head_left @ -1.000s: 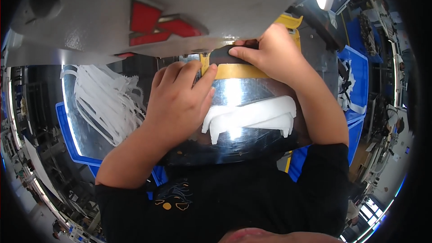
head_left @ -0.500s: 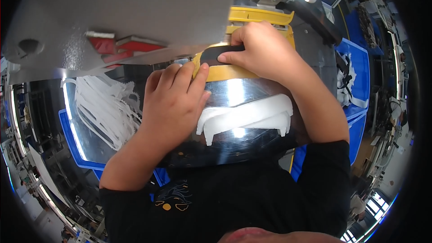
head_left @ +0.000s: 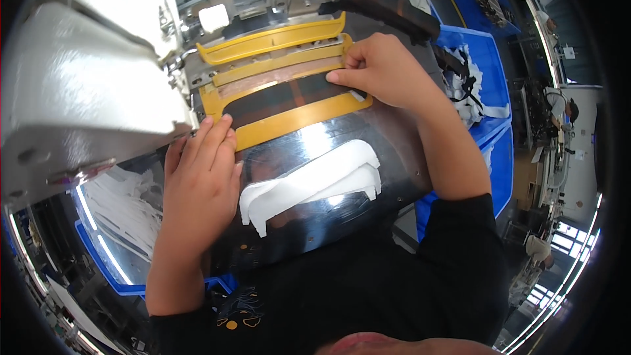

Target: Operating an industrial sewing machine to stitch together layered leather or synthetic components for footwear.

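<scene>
A yellow clamp frame (head_left: 299, 118) lies on the shiny metal plate, with a long black strip (head_left: 263, 103) set in its opening. My left hand (head_left: 204, 174) rests at the frame's left end, fingers stretched out, their tips touching its edge. At the other end, my right hand (head_left: 384, 72) is closed, its thumb on the black strip and its fingers curled by the frame's edge. What lies beneath those fingers is hidden. Nearer to me, white curved pieces (head_left: 315, 181) with bent ends overlap on the plate.
A large pale machine head (head_left: 85, 85) stands close on the left. Behind the frame rises a yellow curved bar (head_left: 276, 41). Blue bins (head_left: 493, 79) with white and black scraps flank the plate on the right; white strips (head_left: 121, 207) lie at left.
The view has swung, so the machine head sits farther left and more of the yellow frame shows. My hands are farther apart along the black strip, now near the frame's two ends.
</scene>
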`<act>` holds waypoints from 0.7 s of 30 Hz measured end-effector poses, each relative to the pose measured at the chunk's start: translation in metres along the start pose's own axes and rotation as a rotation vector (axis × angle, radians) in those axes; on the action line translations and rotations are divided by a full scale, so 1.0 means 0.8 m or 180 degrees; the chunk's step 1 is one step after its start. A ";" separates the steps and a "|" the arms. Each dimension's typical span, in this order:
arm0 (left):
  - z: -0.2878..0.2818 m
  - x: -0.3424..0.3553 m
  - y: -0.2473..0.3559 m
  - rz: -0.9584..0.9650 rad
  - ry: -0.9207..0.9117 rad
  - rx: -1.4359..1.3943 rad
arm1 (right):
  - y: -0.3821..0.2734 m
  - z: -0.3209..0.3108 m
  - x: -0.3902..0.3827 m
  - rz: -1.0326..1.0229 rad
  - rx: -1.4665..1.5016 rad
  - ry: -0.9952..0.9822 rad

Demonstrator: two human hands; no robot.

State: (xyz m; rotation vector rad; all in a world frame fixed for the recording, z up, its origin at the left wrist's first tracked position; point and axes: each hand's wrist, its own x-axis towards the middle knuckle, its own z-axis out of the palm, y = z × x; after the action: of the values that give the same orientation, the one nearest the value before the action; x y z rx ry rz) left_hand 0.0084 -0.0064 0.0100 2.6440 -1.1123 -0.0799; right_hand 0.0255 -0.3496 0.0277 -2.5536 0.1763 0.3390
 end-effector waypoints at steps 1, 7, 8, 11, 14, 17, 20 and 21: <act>0.000 -0.002 0.001 -0.0008 0.0000 0.0140 | -0.001 0.000 -0.001 0.0041 0.0008 0.0030; -0.004 -0.001 0.008 -0.0072 -0.0127 0.0285 | 0.000 0.007 -0.009 -0.0202 -0.0179 0.0173; -0.004 0.000 0.008 -0.0058 -0.0133 0.0309 | -0.003 0.007 -0.012 -0.0137 -0.0262 0.0194; -0.005 -0.001 0.010 -0.0066 -0.0176 0.0362 | -0.005 0.004 -0.016 -0.0043 -0.0459 0.0149; -0.003 -0.002 0.009 -0.0088 -0.0198 0.0412 | 0.001 -0.001 -0.020 0.0004 -0.0478 0.0101; -0.001 -0.003 0.009 -0.0086 -0.0198 0.0446 | 0.011 -0.010 -0.025 0.0060 -0.0400 0.0056; -0.007 -0.005 0.009 -0.0103 -0.0195 0.0474 | 0.013 -0.024 -0.028 0.0022 -0.0417 -0.0141; -0.006 -0.005 0.009 -0.0105 -0.0200 0.0462 | 0.015 -0.026 -0.030 -0.0020 -0.0420 -0.0291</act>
State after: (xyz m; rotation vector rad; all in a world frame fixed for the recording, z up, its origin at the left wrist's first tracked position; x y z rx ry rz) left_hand 0.0015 -0.0071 0.0163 2.8065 -1.1343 -0.0929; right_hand 0.0044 -0.3702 0.0453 -2.6609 0.1153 0.4784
